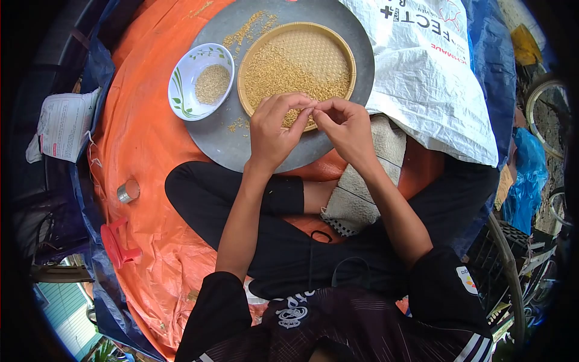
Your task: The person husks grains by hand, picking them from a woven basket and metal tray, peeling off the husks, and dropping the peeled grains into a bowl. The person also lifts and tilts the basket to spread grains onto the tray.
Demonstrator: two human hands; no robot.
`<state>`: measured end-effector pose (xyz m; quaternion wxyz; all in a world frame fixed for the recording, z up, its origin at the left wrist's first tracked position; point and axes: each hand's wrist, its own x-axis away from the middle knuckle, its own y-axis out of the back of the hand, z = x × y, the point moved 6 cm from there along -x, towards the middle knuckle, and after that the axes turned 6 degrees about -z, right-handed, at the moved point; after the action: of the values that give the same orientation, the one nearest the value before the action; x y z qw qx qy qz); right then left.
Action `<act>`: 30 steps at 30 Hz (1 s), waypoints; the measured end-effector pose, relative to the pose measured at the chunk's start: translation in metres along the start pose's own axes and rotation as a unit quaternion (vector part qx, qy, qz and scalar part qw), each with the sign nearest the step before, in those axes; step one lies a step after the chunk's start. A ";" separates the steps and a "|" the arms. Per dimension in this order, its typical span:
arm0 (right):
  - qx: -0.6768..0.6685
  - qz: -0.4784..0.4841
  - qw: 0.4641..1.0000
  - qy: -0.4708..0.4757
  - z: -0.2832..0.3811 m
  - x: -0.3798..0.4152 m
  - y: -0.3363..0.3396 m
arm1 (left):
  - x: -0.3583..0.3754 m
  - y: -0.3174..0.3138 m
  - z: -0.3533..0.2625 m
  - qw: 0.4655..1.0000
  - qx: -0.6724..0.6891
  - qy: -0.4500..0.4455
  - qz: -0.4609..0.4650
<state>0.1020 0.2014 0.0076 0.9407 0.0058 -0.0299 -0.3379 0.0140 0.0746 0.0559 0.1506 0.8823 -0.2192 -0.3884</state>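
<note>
My left hand [278, 125] and my right hand [348, 125] meet over the near rim of a round woven tray [329, 48]. Thumbs and forefingers are pinched together at the tips; whatever lies between them is too small to make out. Golden unhusked grains [280, 75] cover much of the woven tray, thickest toward its left and near side. Beneath it is a wide grey metal tray [211, 136], with loose grains scattered at its far left. A white bowl with green leaf patterns [183, 78] rests on the metal tray's left edge, holding a small heap of paler grains [211, 84].
An orange tarp [151, 235] covers the ground. White sacking [428, 90] lies at the right, a folded grey cloth [362, 187] by my legs. On the left are a metal can [128, 191], a red plastic stool [120, 242] and a white bag [66, 125].
</note>
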 end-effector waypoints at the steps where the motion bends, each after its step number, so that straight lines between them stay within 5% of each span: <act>1: 0.013 0.000 1.000 0.004 0.002 0.000 0.000 | 0.000 0.000 0.000 1.000 -0.001 -0.003 0.001; 9: 0.114 0.021 0.991 0.071 0.022 0.002 0.002 | -0.006 0.007 -0.006 0.998 -0.008 -0.050 0.042; 30: 0.188 0.118 0.972 0.082 0.026 0.004 -0.004 | -0.002 0.003 0.001 0.985 0.035 0.021 0.167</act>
<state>0.1010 0.1960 0.0339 0.9552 0.2070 -0.0162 -0.2109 0.0113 0.0727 0.0577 0.1871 0.8459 -0.3738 -0.3312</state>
